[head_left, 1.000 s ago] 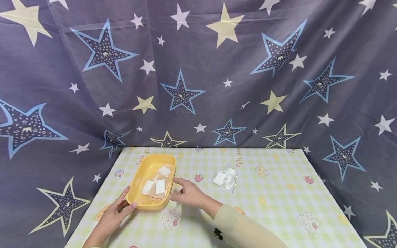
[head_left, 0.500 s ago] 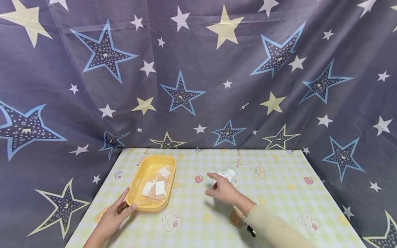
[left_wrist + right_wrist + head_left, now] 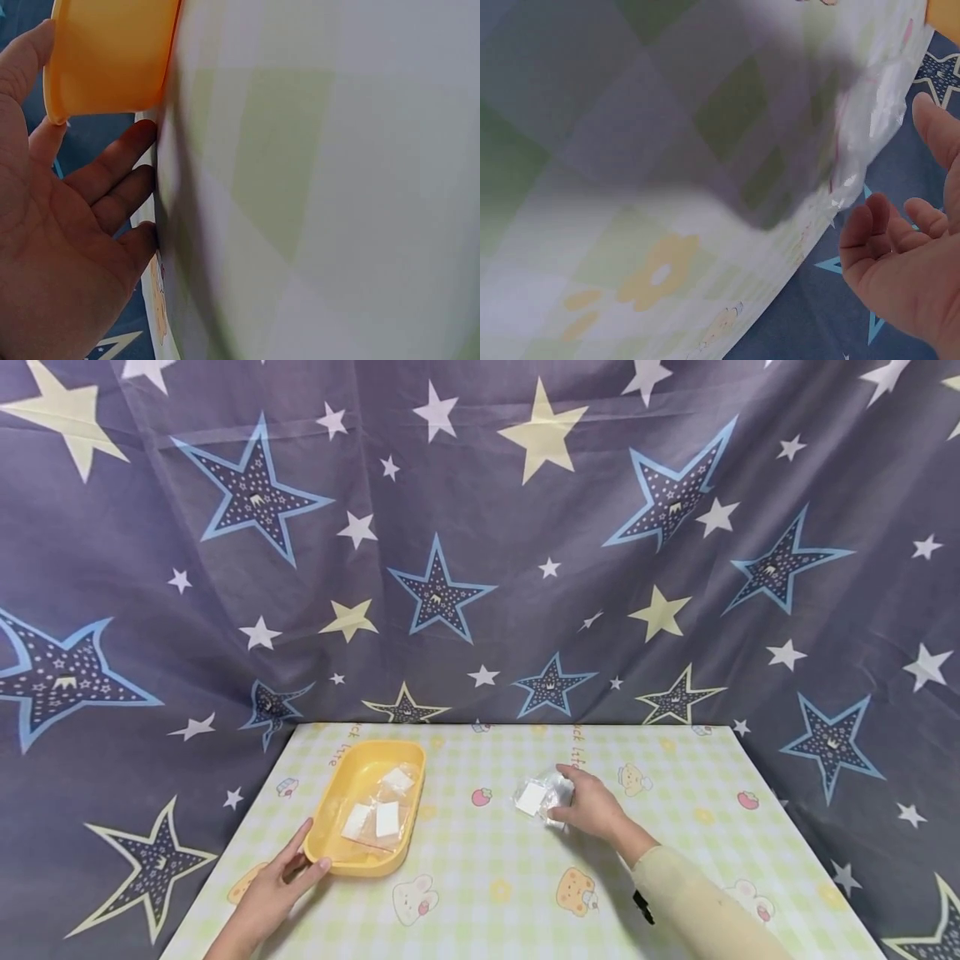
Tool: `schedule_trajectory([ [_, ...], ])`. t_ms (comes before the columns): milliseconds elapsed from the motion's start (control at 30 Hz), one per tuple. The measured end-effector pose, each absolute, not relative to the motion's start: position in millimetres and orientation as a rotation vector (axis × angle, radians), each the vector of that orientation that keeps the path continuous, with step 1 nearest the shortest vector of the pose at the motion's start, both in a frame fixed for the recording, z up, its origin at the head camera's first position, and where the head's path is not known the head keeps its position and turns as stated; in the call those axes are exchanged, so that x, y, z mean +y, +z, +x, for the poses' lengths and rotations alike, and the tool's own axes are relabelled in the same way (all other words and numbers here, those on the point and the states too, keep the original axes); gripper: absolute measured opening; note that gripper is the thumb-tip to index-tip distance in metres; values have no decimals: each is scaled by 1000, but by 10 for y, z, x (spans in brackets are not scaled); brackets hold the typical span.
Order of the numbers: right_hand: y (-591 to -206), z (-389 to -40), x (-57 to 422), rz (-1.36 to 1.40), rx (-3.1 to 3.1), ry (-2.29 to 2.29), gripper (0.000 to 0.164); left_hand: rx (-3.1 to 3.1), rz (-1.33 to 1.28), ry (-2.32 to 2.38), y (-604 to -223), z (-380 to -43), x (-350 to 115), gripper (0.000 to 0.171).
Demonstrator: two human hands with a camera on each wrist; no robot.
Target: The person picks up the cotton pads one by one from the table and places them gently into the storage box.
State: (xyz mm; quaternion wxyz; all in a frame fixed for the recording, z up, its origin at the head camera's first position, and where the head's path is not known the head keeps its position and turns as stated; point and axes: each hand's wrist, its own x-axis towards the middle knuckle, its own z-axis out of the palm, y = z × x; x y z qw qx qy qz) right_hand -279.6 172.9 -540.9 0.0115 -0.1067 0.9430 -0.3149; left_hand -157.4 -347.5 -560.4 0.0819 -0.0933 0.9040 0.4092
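A yellow tray (image 3: 324, 814) sits on the left of the table. Inside it lie clear plastic packets (image 3: 387, 818) with white squares, some with a pinkish part. My left hand (image 3: 267, 889) rests its thumb and index finger against the tray's near left corner; in the left wrist view, the other fingers stand apart from the tray (image 3: 112, 56). My right hand (image 3: 596, 806) is over the right side of clear plastic packets (image 3: 532, 797) with a white square, thumb and fingers spread. In the right wrist view, a gap shows between the fingers and the crinkled plastic (image 3: 877, 112).
A green-and-white checked cloth (image 3: 480, 877) with cartoon prints covers the table. Behind it hangs a dark curtain (image 3: 495, 535) with stars. The packets at the right lie some way from the tray.
My right hand has left the tray's right side and moved right to the packets on the table. My left hand has stayed at the tray's corner, and the tray has kept its place.
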Motion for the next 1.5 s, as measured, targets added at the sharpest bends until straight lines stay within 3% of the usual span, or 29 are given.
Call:
schedule_trajectory([
  [433, -5593, -2755, 1659, -314, 2989, -797, 94, 2687, -288, 1259, -5653, -1544, -3465, 98],
  [767, -5638, -2729, 1675, -309, 3022, -732, 88, 2711, -273, 1277, -5673, -1545, -3441, 95],
  [1167, -5604, -2759, 1702, -260, 3030, -911, 59, 2706, -281, 1293, -5638, -1542, -3438, 94],
  [1500, -5556, -2756, 1666, -284, 2893, -1196, 48, 2692, -299, 1323, -5629, -1525, -3451, 93],
])
